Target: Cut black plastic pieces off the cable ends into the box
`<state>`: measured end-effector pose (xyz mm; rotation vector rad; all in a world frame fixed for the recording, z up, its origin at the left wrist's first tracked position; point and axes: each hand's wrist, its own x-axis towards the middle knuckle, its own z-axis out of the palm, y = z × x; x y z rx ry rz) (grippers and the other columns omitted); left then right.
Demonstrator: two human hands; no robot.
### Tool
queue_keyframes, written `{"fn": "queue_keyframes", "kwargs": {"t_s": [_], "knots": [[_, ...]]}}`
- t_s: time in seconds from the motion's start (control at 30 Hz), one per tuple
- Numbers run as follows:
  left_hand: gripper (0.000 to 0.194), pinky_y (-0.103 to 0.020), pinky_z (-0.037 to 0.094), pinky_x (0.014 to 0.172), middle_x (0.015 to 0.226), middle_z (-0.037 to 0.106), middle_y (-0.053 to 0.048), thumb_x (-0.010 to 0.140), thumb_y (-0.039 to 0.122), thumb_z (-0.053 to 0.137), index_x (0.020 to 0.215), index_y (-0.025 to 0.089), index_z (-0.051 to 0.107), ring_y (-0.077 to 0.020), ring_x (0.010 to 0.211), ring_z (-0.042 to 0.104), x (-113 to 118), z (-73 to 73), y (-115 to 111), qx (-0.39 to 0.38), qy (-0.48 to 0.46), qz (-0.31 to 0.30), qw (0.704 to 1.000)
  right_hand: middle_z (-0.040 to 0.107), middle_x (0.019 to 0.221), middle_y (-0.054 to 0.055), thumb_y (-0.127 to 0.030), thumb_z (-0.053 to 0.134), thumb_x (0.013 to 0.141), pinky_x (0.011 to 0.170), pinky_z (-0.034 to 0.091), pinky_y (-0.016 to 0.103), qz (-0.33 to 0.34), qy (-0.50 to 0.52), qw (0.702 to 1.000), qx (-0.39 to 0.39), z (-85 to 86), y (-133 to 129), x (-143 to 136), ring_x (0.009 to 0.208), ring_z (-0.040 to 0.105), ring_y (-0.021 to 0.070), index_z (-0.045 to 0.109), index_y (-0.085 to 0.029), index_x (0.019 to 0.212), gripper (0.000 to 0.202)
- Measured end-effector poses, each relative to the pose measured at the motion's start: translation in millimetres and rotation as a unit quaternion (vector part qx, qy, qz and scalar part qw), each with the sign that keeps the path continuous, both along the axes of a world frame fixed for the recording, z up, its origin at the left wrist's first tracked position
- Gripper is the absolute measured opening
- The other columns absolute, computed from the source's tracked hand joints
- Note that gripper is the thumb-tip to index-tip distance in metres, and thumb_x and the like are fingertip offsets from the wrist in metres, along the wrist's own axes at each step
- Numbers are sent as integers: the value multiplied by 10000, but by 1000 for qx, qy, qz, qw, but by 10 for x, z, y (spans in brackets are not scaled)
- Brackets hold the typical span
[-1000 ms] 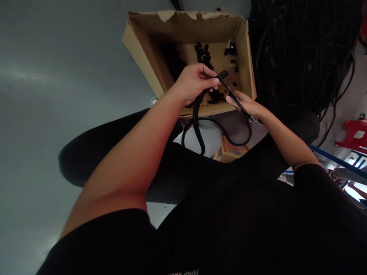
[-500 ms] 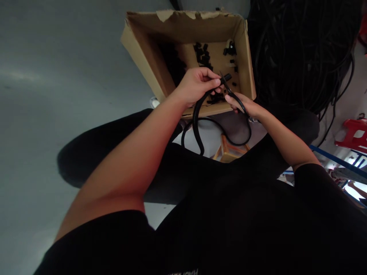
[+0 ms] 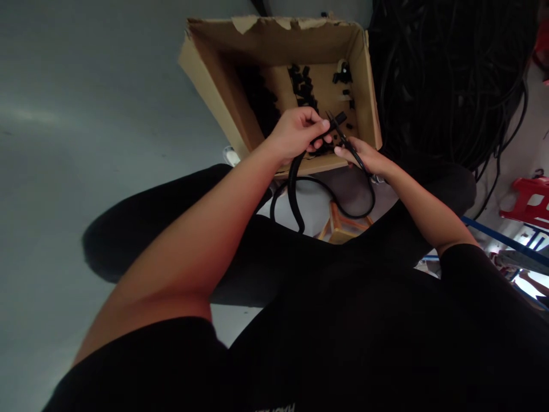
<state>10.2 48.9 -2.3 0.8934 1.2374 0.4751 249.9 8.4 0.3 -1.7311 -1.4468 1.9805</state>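
My left hand (image 3: 299,133) pinches a black tube (image 3: 293,189) close to its end, over the near side of a cardboard box (image 3: 373,91). The tube's short end sticks out to the right of my fingers, and the rest hangs down toward my legs. My right hand (image 3: 362,155) is closed on the handles of dark scissors (image 3: 341,133). Their blades cross the tube just right of my left fingertips. Small black pieces (image 3: 303,86) lie inside the box.
A big heap of black tubing (image 3: 446,80) lies at the upper right. Below the box stands a small wooden stool (image 3: 341,232) between my legs. Red plastic stool (image 3: 529,200) and a blue bar (image 3: 501,236) are at the right.
Both hands have shifted very slightly, and the scissors' blades look a little more apart at the tips. The tube is still held in my left hand.
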Motion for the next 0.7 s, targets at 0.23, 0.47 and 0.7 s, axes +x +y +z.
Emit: {"fn": "queue_keyframes", "kwargs": {"t_s": [0.23,0.47,0.7], "knots": [[363,-303,474,699,943,897,-21,1159,437,907,966,252,662,-147,770,627,-136,-25,109,-22,-10,-14,1000,494,688,-65,-993,927,963,629,393,292,19,-13,1000,3,113,-20,-15,680,537,166,485,-294,951,827],[454,-357,540,765,899,823,-71,1135,546,945,939,248,664,-221,857,749,-152,73,126,-48,-13,-68,996,491,770,-71,-939,995,934,655,403,285,16,-4,1000,27,58,39,-48,733,561,160,511,-286,1014,816],[533,-317,523,616,952,822,-131,1132,661,929,920,232,695,-192,738,735,-227,-56,141,-57,-38,-79,995,466,671,-84,-933,1032,889,608,358,300,46,-18,999,8,116,89,26,666,542,165,553,-283,973,811]]}}
